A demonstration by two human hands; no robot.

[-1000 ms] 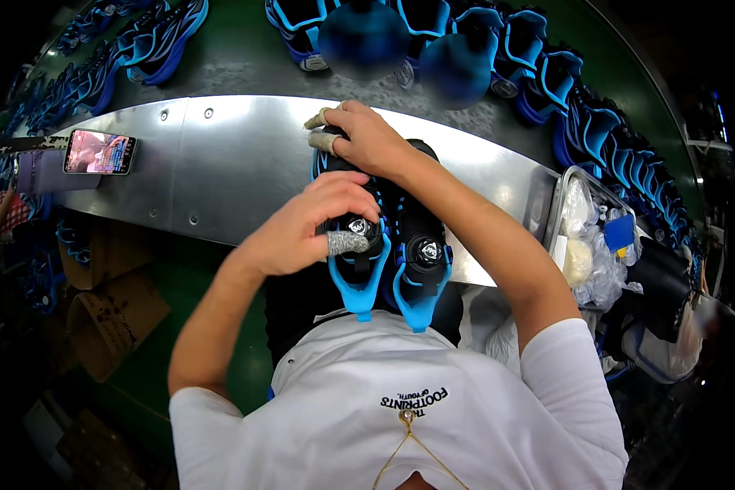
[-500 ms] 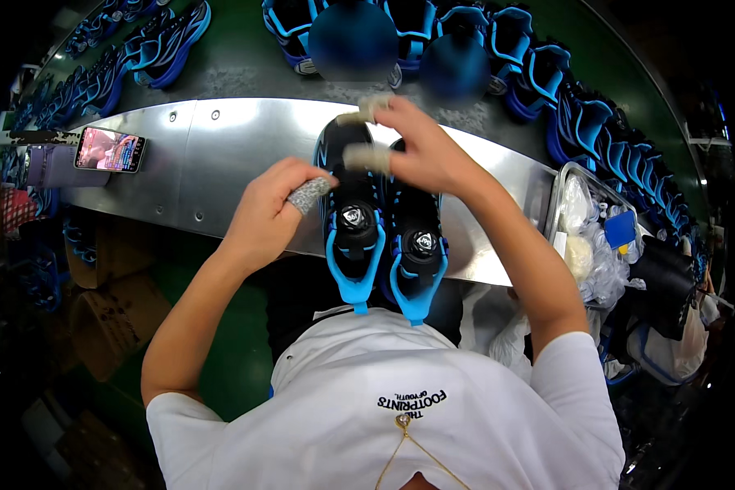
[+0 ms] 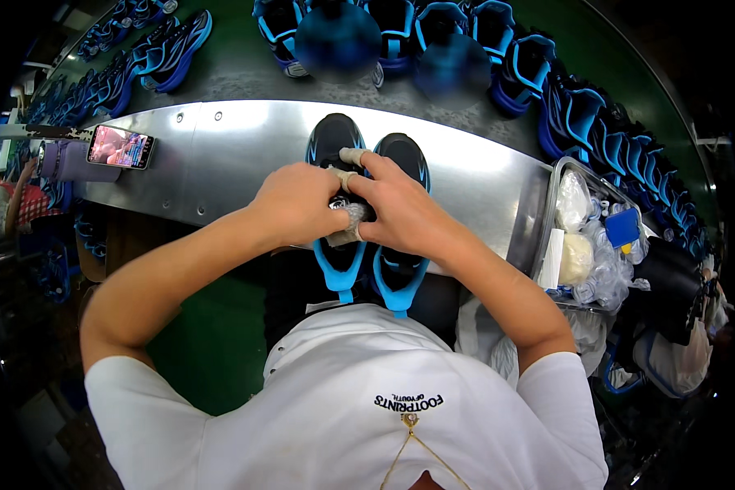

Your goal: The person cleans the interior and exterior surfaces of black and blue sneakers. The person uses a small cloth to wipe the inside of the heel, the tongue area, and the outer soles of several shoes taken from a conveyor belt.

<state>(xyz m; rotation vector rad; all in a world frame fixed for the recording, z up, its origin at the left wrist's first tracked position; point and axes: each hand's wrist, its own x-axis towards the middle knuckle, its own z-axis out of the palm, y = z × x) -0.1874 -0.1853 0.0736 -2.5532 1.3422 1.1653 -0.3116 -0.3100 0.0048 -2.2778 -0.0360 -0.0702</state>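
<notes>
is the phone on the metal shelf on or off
On. The phone lies flat at the left end of the metal shelf, and its screen glows with a colourful picture.

two black-and-blue shoes, one phone

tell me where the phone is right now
In the head view the phone lies at the left end of the metal bench, well left of the left hand and the shoes.
</notes>
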